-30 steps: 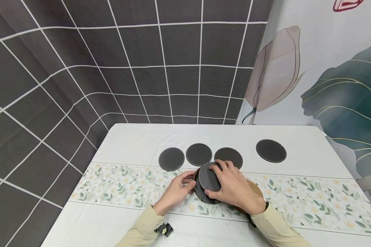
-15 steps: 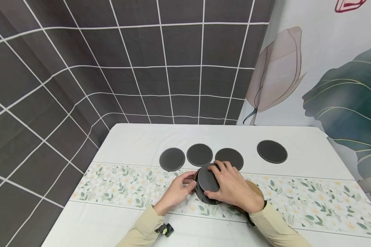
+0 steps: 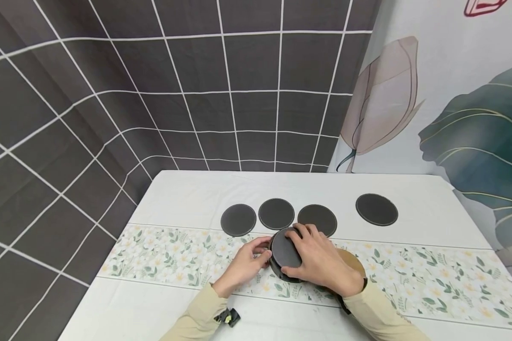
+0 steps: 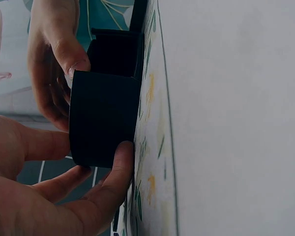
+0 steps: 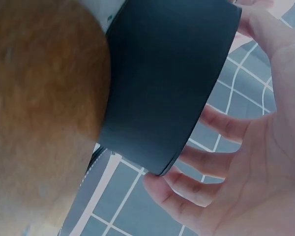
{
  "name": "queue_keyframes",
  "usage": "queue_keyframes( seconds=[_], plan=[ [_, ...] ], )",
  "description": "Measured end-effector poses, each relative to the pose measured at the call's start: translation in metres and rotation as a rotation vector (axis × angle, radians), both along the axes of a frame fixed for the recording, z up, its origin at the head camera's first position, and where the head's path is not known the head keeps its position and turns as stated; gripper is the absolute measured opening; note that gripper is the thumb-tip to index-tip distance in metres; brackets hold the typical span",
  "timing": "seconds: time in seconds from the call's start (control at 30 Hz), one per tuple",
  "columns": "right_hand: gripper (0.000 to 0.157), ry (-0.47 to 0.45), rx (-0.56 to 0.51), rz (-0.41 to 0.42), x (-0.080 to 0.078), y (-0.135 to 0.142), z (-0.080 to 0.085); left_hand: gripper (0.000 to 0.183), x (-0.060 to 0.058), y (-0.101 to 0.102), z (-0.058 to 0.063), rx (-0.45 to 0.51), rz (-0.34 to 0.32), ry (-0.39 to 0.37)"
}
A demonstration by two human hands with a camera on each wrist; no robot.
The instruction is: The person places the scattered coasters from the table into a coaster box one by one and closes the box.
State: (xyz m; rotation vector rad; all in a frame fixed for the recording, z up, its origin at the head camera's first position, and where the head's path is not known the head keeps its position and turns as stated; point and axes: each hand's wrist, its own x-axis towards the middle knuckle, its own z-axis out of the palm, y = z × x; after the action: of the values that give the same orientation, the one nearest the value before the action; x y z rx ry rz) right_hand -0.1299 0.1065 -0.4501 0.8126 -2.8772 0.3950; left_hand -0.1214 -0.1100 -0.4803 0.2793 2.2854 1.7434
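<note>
Gripping wall of round black leather-look holder [image 4: 103,120] with left hand [image 3: 242,266], lower centre of frame. Clamping flat black leather-look disc [image 3: 285,248] at edge, fingers and thumb of right hand [image 3: 322,260]. Just shifted from offset to nearly lined up over holder; probably almost seated, depth unclear. Loose on white floral-banded desk [image 3: 192,194]: three matching discs [image 3: 276,214] mid-frame, lone disc [image 3: 377,209] farther right. Also, brown round piece [image 3: 352,261] partly behind right hand.

beige slvs [image 3: 193,313] | L-wrist unit [image 3: 233,317] blk/ylw | R-wrist band [image 3: 344,304] blk
</note>
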Motion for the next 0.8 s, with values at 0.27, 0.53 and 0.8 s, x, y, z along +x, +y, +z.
queue_keyframes(
  seconds=[0.27, 0.53, 0.8],
  plan=[
    [0.078, 0.011, 0.014, 0.01, 0.0022, -0.0008, -0.0014, 0.039, 0.0002, 0.0, 0.0005, 0.002, -0.003, -0.006],
    [0.078, 0.016, 0.032, 0.025, 0.0024, -0.0013, -0.0031, 0.04, 0.0008, 0.0, 0.0019, 0.005, -0.002, -0.009],
    [0.078, 0.038, 0.028, 0.054, 0.0025, -0.0014, -0.0046, 0.04, 0.0013, 0.0, 0.0029, 0.002, -0.003, -0.013]
  ],
)
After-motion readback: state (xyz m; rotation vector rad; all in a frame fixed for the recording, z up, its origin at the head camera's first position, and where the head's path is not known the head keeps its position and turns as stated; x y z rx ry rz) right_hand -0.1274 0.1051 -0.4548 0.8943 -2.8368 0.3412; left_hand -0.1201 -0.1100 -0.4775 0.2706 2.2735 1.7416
